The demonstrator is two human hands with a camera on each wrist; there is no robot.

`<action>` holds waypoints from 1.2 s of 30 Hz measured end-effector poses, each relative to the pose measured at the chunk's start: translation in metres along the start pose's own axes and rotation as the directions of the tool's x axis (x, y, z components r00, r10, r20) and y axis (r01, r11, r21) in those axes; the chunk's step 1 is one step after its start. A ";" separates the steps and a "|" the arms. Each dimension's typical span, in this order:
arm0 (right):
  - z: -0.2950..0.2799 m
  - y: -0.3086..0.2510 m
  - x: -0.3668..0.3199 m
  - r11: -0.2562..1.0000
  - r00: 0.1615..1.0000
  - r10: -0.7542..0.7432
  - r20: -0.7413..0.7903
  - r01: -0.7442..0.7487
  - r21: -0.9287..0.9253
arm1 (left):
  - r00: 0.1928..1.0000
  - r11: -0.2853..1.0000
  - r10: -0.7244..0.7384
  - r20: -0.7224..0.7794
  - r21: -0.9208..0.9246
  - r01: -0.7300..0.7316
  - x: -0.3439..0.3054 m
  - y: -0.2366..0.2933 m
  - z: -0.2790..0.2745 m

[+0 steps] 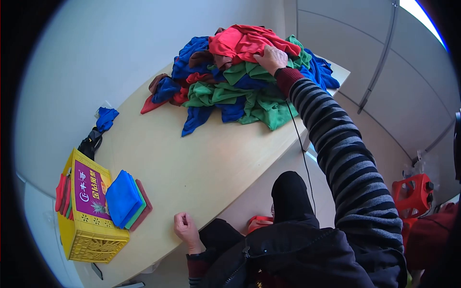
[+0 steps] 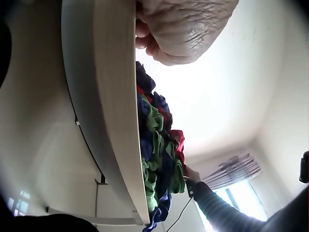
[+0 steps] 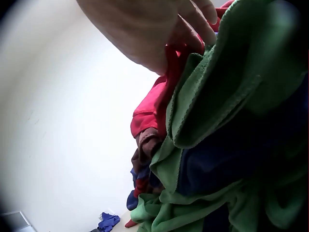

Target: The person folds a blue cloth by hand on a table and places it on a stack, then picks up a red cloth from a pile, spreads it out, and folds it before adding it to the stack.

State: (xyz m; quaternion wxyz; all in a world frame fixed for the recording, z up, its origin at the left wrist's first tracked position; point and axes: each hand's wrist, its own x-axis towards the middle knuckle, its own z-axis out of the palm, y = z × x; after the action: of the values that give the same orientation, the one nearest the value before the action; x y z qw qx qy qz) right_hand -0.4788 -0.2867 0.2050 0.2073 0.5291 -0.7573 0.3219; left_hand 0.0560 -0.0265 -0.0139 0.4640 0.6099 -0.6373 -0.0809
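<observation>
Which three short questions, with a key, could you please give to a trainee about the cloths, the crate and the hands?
1. True or false: the right hand touches a red cloth on the pile.
2. Which colour is the top cloth of the folded stack beside the yellow crate? A) green B) brown C) blue
3. Fill in: the left hand is near the edge of the ____.

Key: 1 true; 2 C; 3 table.
</observation>
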 end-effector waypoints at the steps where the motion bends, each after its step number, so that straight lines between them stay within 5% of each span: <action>1: 0.010 0.005 0.004 1.000 0.999 0.021 -0.026 -0.021 -0.016 | 1.000 1.000 0.002 0.007 0.008 -0.002 0.001 0.002 0.000; 4: 0.030 0.008 0.015 0.997 0.995 0.059 -0.075 -0.062 -0.040 | 1.000 1.000 0.019 0.005 0.017 -0.019 0.001 0.007 -0.002; 9: 0.008 -0.017 0.017 0.941 0.955 0.040 -0.295 0.063 0.331 | 0.999 1.000 0.024 0.023 0.012 -0.024 0.002 0.010 -0.002; 13: -0.025 -0.115 -0.043 0.547 0.967 -0.204 -0.149 0.239 0.802 | 1.000 1.000 0.021 0.016 0.015 -0.021 0.001 0.007 -0.001; 15: -0.041 -0.166 -0.096 0.333 0.905 -0.410 -0.114 0.265 0.905 | 1.000 1.000 0.027 0.006 0.010 -0.027 0.001 0.003 0.000; 17: -0.051 -0.206 -0.160 0.142 0.800 -0.582 0.144 -0.074 0.987 | 0.999 0.999 0.036 -0.009 0.007 -0.035 0.000 0.001 0.001; 21: -0.054 -0.245 -0.281 0.191 0.440 -0.839 0.320 -0.313 0.930 | 0.998 0.989 -0.033 0.047 -0.139 0.039 0.001 -0.008 -0.004; 24: -0.050 -0.248 -0.374 0.308 0.288 -0.882 0.373 -0.248 0.919 | 0.995 0.920 -0.093 -0.033 -0.385 0.073 0.000 -0.007 -0.006; 29: -0.050 -0.225 -0.397 0.365 0.128 -0.895 0.428 -0.341 0.866 | 0.997 0.912 -0.082 0.007 -0.403 0.078 -0.002 -0.023 -0.013; 31: -0.054 -0.212 -0.375 0.367 -0.017 -0.891 0.453 -0.615 0.698 | 0.993 0.884 -0.118 0.019 -0.453 0.114 -0.004 -0.031 -0.011; 33: -0.044 -0.193 -0.348 0.310 0.333 -0.841 0.427 -0.349 0.884 | 0.983 0.817 -0.175 0.050 -0.550 0.173 -0.006 -0.035 -0.008; 36: -0.021 -0.155 -0.302 0.568 0.752 -0.550 0.364 0.017 0.823 | 0.982 0.805 -0.187 0.039 -0.567 0.176 -0.008 -0.031 -0.012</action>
State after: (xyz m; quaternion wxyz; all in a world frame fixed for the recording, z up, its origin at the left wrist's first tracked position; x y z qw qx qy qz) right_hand -0.2274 -0.1063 0.0642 -0.2351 0.7572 -0.4630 0.3962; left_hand 0.0845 -0.0213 -0.0318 0.6206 0.5030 -0.5185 -0.3050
